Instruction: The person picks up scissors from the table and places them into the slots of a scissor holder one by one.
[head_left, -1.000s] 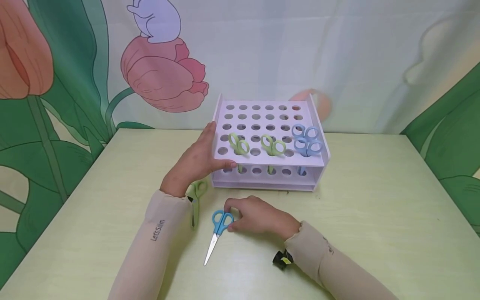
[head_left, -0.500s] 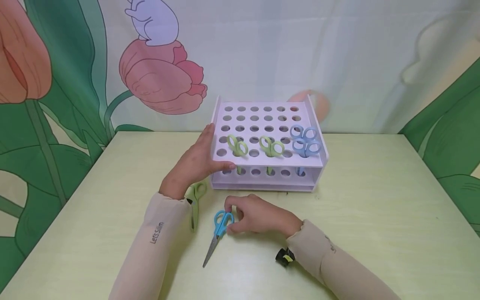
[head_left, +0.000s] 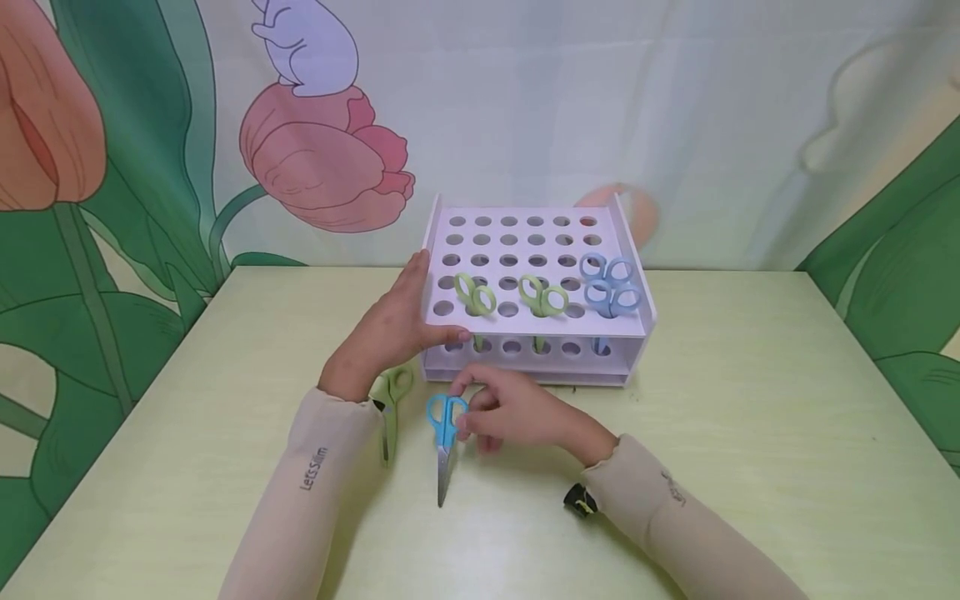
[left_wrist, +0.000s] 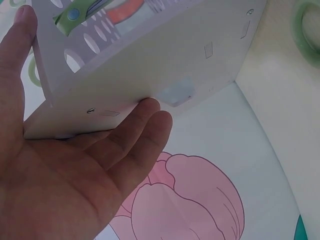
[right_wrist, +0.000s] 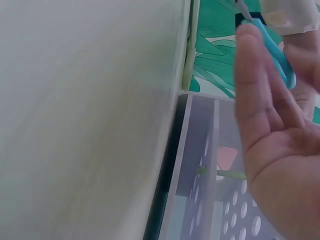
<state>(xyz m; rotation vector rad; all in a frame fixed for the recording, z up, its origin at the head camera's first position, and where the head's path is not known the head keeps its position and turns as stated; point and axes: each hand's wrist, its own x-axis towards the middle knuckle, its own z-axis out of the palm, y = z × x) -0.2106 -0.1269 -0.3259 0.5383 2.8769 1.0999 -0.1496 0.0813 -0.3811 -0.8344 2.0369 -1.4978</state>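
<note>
My right hand [head_left: 517,408] pinches the blue-handled scissors [head_left: 446,425] by a finger loop. Their metal blades point down toward the front of the table, and they look lifted off it. In the right wrist view, the blue handle [right_wrist: 280,55] shows between thumb and fingers. At its left side, a white rack [head_left: 525,323] with rows of round holes is held by my left hand [head_left: 386,329]. The thumb lies across the front edge, and the fingers lie along the side panel [left_wrist: 135,75]. Green scissors [head_left: 476,296], more green scissors [head_left: 543,297] and light blue scissors [head_left: 611,297] stand in the rack's holes.
Another pair of green scissors [head_left: 392,408] lies on the pale wooden table [head_left: 712,467], partly hidden by the left wrist. A printed curtain [head_left: 510,117] with flowers hangs behind the table. The wrist camera [head_left: 579,500] sits under the right sleeve.
My right hand has raised the blue-handled scissors and moved them slightly toward the rack, and their blades have swung to point more straight down. The left hand stays on the rack.
</note>
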